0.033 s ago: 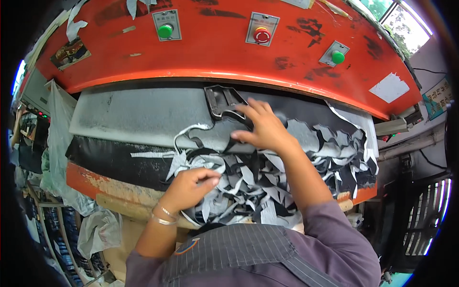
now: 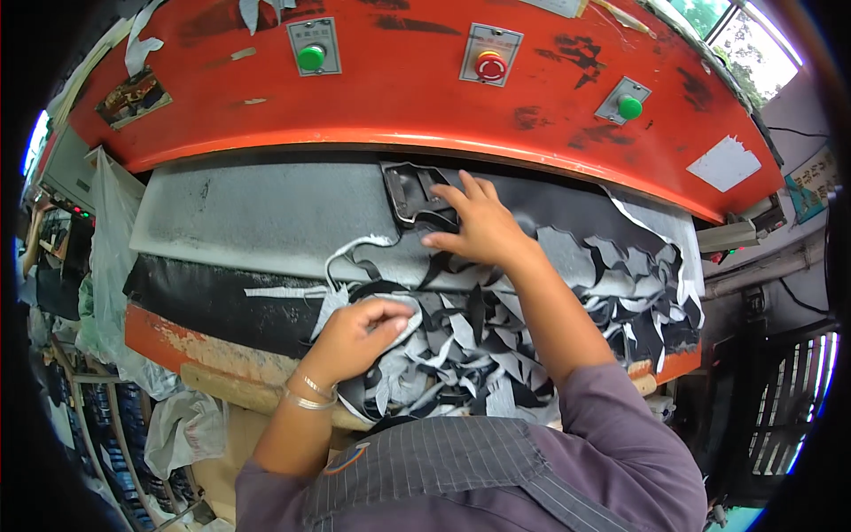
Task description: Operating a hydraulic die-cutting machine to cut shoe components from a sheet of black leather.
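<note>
The right hand [image 2: 479, 226] presses flat, fingers spread, on the dark metal cutting die [image 2: 412, 191] under the red press, while the left hand [image 2: 359, 328] pinches limp, light grey-black sheet offcuts [image 2: 461, 341], probably best gripped by an edge.

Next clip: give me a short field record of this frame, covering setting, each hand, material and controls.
setting: orange cutting press over a grey cutting bed
left hand: gripping a grey cut piece
right hand: fingers spread on a dark metal cutting die
material: black-and-grey sheet with cut-out holes, heaped scraps
controls: two green buttons, one red button
</note>
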Demonstrator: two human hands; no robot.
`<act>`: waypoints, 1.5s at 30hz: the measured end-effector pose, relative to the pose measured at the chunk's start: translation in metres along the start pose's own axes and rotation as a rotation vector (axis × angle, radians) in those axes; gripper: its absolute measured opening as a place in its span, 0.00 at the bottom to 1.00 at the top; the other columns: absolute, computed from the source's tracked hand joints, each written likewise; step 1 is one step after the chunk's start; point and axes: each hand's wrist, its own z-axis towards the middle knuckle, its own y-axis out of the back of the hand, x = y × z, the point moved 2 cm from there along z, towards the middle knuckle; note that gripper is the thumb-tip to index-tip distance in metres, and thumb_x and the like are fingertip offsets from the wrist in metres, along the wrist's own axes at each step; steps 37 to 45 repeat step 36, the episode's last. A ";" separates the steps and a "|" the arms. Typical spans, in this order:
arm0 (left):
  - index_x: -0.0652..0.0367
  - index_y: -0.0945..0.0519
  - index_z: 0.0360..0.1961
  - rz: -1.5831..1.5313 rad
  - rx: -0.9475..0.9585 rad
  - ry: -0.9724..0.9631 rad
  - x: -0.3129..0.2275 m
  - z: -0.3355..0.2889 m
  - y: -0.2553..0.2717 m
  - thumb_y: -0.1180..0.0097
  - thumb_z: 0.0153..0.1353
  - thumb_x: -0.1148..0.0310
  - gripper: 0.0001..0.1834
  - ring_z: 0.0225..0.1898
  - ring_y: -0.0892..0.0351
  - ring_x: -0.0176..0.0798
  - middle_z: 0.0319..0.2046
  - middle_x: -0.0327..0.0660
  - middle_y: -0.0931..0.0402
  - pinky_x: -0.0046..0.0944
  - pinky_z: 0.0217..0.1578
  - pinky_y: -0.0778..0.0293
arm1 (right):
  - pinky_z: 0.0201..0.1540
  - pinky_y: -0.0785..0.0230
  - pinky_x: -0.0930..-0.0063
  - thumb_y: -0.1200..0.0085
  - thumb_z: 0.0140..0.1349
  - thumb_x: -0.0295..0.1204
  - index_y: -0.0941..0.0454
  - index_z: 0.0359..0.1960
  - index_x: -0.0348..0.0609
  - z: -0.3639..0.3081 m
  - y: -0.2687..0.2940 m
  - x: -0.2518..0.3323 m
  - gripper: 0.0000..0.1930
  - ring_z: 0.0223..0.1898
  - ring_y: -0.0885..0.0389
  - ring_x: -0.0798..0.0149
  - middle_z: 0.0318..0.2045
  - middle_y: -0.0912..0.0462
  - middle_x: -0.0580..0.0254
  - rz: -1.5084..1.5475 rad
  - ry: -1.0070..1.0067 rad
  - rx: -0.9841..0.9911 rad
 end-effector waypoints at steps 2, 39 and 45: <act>0.67 0.25 0.51 -0.169 -0.018 0.120 0.018 0.032 0.008 0.47 0.64 0.73 0.15 0.44 0.22 0.32 0.47 0.43 0.22 0.32 0.47 0.27 | 0.63 0.40 0.53 0.31 0.42 0.52 0.32 0.61 0.54 0.039 -0.024 -0.010 0.42 0.64 0.43 0.35 0.64 0.42 0.30 -0.078 -0.025 0.145; 0.55 0.34 0.56 0.489 -0.217 -0.233 0.064 0.163 -0.032 0.40 0.53 0.67 0.28 0.53 0.25 0.44 0.52 0.49 0.24 0.52 0.63 0.45 | 0.68 0.55 0.58 0.32 0.47 0.45 0.44 0.70 0.54 -0.042 -0.016 -0.146 0.48 0.65 0.40 0.45 0.64 0.34 0.50 0.096 -0.111 -0.019; 0.55 0.34 0.56 0.489 -0.217 -0.233 0.064 0.163 -0.032 0.40 0.53 0.67 0.28 0.53 0.25 0.44 0.52 0.49 0.24 0.52 0.63 0.45 | 0.68 0.55 0.58 0.32 0.47 0.45 0.44 0.70 0.54 -0.042 -0.016 -0.146 0.48 0.65 0.40 0.45 0.64 0.34 0.50 0.096 -0.111 -0.019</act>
